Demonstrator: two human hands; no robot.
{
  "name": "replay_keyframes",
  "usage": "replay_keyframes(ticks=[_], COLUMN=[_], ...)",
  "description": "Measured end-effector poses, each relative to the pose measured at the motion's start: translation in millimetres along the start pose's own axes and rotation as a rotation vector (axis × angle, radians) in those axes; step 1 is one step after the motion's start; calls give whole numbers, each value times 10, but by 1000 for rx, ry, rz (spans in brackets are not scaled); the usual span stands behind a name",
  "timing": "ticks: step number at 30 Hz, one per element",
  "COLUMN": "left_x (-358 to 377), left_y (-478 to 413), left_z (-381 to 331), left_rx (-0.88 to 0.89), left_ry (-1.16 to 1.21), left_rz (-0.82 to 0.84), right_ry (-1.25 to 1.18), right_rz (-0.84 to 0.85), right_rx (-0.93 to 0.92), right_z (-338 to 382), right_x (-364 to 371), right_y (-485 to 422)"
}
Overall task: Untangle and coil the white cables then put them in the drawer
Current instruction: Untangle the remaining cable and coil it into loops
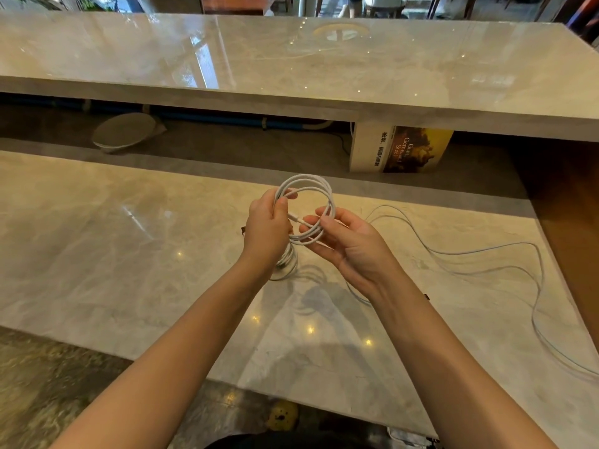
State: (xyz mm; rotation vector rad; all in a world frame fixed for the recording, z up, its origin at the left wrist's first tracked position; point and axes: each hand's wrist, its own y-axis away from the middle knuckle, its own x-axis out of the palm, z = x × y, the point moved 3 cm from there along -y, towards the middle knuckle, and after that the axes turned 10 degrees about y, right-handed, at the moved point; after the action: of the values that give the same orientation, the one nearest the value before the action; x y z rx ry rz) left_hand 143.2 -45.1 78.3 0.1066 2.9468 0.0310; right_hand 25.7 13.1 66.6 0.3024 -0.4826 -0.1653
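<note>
Above marble table (129, 254), white cable coil (311, 183) nearly wound: left hand (265, 228) clamps loops, right hand (353, 244) fingers curl round it. Loose cable (486, 251) uncoiled; poss. 2nd coil (287, 264) below; drawer unseen.

Item 1: coiled white cable (304, 209), several round loops with a plug end crossing the ring. I see it held upright above the table (129, 254), left hand (265, 228) gripping at its 9 o'clock, right hand (350, 244) pinching at 4 o'clock.
Item 2: second white coil (285, 264), on the table at 6 o'clock of item 1, partly hidden.
Item 3: loose pale cable (486, 251), uncoiled, sprawling in long waves at 3 o'clock.
</note>
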Motion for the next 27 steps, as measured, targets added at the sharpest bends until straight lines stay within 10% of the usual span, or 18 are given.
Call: replay_keyframes(ticks=[9, 16, 27], left_x=[102, 93, 36], left_y=[-39, -68, -131], left_z=[116, 22, 48], left_rx=[-630, -600, -404], left_ry=[956, 911, 799], left_rz=[282, 350, 241], right_ry=[32, 956, 562], right_rz=[11, -185, 67], right_rx=[54, -226, 3], right_z=[6, 164, 86], right_x=[-34, -62, -41], right_y=[-143, -223, -208])
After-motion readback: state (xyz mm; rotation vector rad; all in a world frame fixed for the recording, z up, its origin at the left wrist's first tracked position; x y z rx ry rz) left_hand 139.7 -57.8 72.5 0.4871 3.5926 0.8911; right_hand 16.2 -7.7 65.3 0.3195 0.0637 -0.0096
